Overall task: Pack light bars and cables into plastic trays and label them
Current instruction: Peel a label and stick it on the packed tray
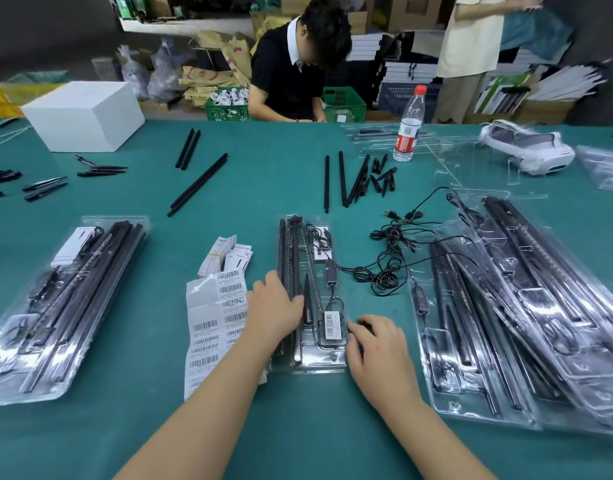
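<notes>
A clear plastic tray [307, 365] lies in front of me on the green table, holding black light bars, a coiled cable and a barcode label [331, 325]. My left hand [275, 311] rests flat on the tray's left side, fingers lying over the bars. My right hand [374, 344] touches the tray's right edge with loosely bent fingers and holds nothing. A sheet of barcode labels [213, 327] lies left of the tray. Loose black cables [390, 258] are tangled to the right.
Packed trays are stacked at the left [60, 303] and right [527, 306]. Loose black bars [346, 178] and a water bottle [409, 124] lie farther back, with a white foam block [85, 116] at the far left. A person [298, 64] works across the table.
</notes>
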Tool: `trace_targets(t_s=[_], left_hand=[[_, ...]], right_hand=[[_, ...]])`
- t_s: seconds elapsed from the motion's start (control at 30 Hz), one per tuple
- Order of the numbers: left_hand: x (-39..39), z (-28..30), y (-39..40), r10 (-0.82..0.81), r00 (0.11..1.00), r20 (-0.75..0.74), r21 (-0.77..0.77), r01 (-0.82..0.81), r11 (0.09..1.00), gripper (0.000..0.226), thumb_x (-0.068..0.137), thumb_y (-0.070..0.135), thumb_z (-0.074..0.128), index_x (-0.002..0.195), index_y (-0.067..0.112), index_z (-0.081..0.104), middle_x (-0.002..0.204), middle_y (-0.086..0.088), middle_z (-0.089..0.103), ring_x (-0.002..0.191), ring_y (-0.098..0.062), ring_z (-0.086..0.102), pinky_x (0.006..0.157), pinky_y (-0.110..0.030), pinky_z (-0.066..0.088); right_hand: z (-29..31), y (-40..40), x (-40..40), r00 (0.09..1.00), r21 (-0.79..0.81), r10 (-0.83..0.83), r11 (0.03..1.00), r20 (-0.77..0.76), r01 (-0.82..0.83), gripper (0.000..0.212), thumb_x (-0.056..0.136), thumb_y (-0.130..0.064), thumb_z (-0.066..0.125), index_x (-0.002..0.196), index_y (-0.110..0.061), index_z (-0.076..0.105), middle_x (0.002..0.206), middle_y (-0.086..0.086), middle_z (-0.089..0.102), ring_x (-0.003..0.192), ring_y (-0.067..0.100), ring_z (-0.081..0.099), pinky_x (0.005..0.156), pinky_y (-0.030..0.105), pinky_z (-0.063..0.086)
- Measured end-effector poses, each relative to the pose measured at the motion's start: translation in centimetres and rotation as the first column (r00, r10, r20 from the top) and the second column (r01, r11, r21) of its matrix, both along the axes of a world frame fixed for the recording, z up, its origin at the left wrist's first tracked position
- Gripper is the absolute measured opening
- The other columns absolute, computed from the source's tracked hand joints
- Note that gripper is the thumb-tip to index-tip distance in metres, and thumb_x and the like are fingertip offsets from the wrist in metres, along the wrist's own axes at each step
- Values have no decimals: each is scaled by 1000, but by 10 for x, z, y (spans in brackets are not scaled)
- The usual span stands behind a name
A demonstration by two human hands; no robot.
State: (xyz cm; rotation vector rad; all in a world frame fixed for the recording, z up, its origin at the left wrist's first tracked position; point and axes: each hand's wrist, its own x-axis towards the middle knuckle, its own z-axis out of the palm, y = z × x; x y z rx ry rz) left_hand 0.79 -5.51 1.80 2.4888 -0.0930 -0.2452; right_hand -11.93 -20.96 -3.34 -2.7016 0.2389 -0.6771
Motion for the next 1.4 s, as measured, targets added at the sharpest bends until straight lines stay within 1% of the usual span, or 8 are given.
trace_targets(t_s=[0.2, 0.37, 0.53, 0.73, 0.83, 0.93, 1.1, 1.4], left_hand=[[21, 23, 9, 115, 969, -217, -377, -192, 906, 62, 93, 29, 65, 146, 5, 44, 142, -11, 53, 122, -29, 54, 95, -34, 41], [18, 41, 4, -301, 879, -370, -783, -120, 610, 29, 95, 19, 62, 124, 17, 63, 110, -13, 74, 94, -27, 69, 80, -41, 55], [7, 50, -18, -324, 849, -418, -811, -188, 554, 43, 83, -6, 41, 114, 15, 62, 82, -13, 69, 64, -24, 67, 57, -37, 57], [23, 98, 21, -186, 916, -355, -810, -202, 550, 41, 84, -11, 40, 116, 5, 60, 79, -11, 71, 64, -21, 67, 54, -27, 51], [26, 125, 74, -87, 996, -26, -626, 51, 778, 64, 79, -9, 48, 129, 31, 59, 106, -2, 72, 92, -20, 67, 65, -30, 53], [34, 132, 129, -73, 929, 362, -100, 116, 988, 87, 80, -11, 48, 155, 29, 29, 152, 2, 44, 133, -23, 46, 103, -27, 39], [48, 108, 208, -112, 933, 342, 606, -127, 786, 91, 80, -2, 59, 157, 9, 12, 166, -5, 12, 149, -27, 23, 117, -50, 28], [40, 36, 263, 56, 986, 155, 656, -145, 741, 78, 92, 12, 52, 157, 9, 8, 166, -5, 8, 152, -25, 13, 117, -51, 26]], right_hand=[[-1, 0, 1, 1000, -33, -8, 999, 8, 8, 18, 80, -5, 76, 98, -8, 76, 99, 4, 68, 95, 26, 65, 84, 43, 53], [-1, 0, 1, 1000, -45, -11, 999, -9, 10, 14, 81, -11, 77, 95, -11, 75, 98, 2, 68, 95, 25, 64, 83, 41, 51], [1, 1, 0, 1000, -45, -10, 999, 7, 11, 15, 79, -9, 79, 94, -11, 74, 95, 2, 68, 90, 26, 64, 80, 41, 51], [3, 2, -1, 1000, -20, -12, 1000, -11, 12, 14, 83, -7, 75, 96, -11, 75, 98, 1, 69, 93, 25, 65, 83, 42, 52], [2, 1, 0, 1000, -27, -14, 1000, -10, 14, 17, 79, -5, 77, 95, -11, 75, 97, 2, 69, 92, 26, 65, 81, 43, 52], [1, 2, 0, 1000, -29, -9, 1000, -8, 9, 18, 77, -5, 78, 94, -12, 74, 97, 1, 69, 91, 25, 65, 81, 42, 52], [1, 1, 0, 1000, -18, -15, 1000, -26, 14, 18, 79, -5, 76, 96, -12, 74, 99, 2, 69, 93, 25, 64, 82, 42, 50], [4, 2, 0, 999, -59, -31, 998, -43, 28, 19, 78, -4, 77, 96, -11, 74, 98, 2, 69, 92, 27, 64, 82, 42, 51]])
